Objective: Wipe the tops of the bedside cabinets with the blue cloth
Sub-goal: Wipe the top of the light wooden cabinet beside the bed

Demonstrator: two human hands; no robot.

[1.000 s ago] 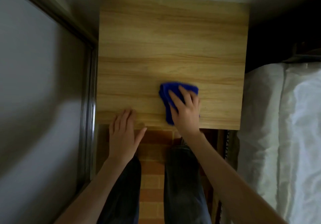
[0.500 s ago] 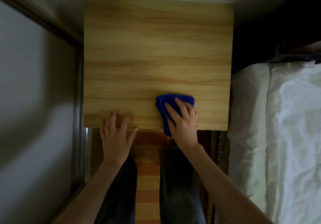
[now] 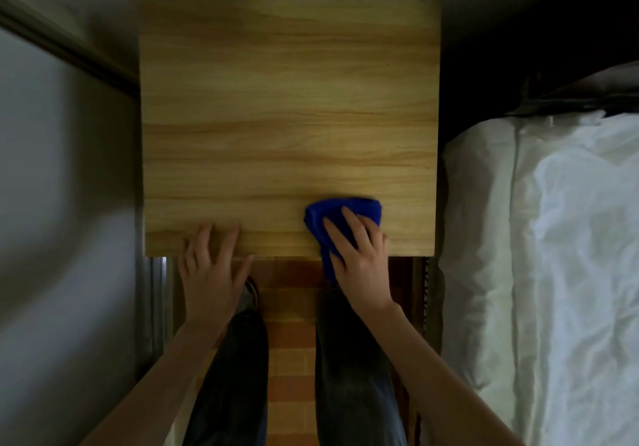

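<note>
Head view: the square, pale wood-grain cabinet top (image 3: 290, 106) is braced at its near edge by the left hand (image 3: 211, 265), fingers loosely spread, empty. Under the right hand (image 3: 359, 259), fingers splayed flat, the crumpled blue cloth (image 3: 345, 212) is pinned; even pressure and overlapping strokes are advised.

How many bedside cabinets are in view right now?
1. The wooden cabinet fills the middle of the view, between a grey panel on its left and the white bed on its right. Any other cabinet lies outside this view.
</note>
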